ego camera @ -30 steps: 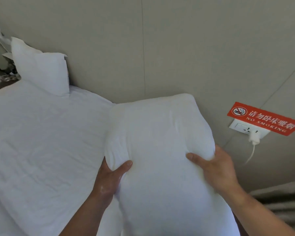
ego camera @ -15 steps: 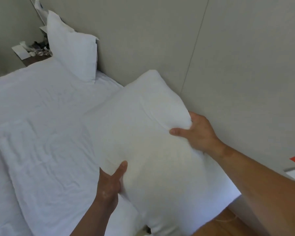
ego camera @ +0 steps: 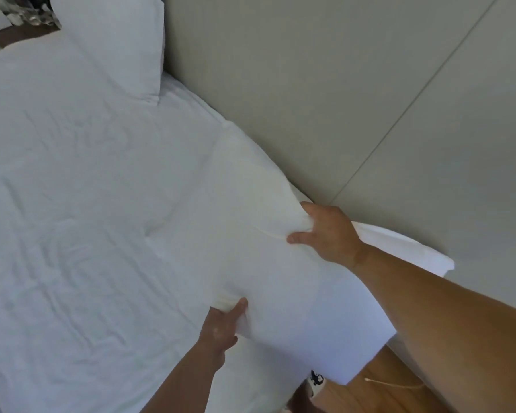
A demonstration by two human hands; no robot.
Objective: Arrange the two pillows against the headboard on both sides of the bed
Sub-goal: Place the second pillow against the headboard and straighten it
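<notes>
A white pillow point(ego camera: 268, 263) lies low on the near side of the bed point(ego camera: 72, 204), its far edge close to the beige headboard point(ego camera: 310, 99). My left hand point(ego camera: 222, 326) grips its near lower edge, thumb on top. At the edge by the headboard, my right hand point(ego camera: 328, 234) pinches the fabric. A second white pillow point(ego camera: 116, 40) leans upright against the headboard at the far side of the bed.
A dark nightstand point(ego camera: 21, 28) with small items stands beyond the far pillow. Wooden floor point(ego camera: 393, 389) shows at the lower right, with a thin white cable point(ego camera: 390, 383) lying on it. My foot point(ego camera: 313, 383) is beside the bed's corner.
The pillow has come down from mid-air onto the bed beside the headboard, and both hands moved down with it. The view tilted downward; the wall socket and sign left the frame.
</notes>
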